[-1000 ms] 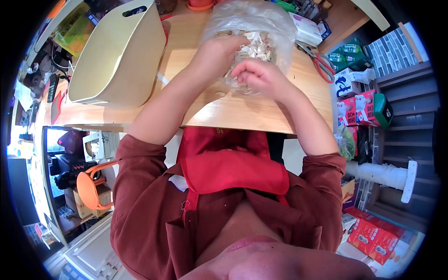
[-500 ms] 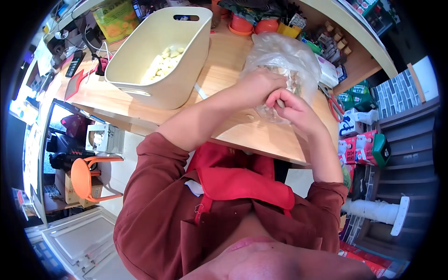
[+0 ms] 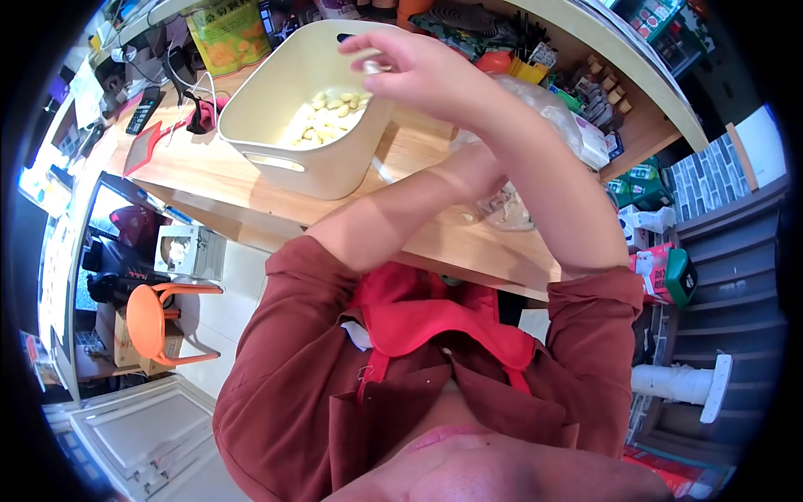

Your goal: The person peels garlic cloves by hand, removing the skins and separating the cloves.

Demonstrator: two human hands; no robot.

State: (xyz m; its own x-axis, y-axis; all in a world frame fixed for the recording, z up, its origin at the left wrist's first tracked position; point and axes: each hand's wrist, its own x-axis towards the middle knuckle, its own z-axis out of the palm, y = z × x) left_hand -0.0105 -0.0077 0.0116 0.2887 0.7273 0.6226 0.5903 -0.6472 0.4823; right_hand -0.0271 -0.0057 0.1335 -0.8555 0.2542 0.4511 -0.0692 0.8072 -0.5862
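Note:
My right hand is raised over the right rim of a tall cream bin. A small whitish piece, apparently a peeled garlic clove, sits between its thumb and fingers. Inside the bin lie several pale peeled garlic cloves. My left hand is low over the desk beside a clear plastic bag with pale brownish contents. The right forearm crosses in front of it, so its fingers are hidden.
A wooden desk carries the bin and bag. At its left lie a red dustpan, a black remote and cables. A yellow-green pouch stands behind. An orange stool is on the floor at left.
My right hand has moved from beside my left hand at the bag, up and left to the bin. My left hand has stayed near the bag. The view has shifted slightly.

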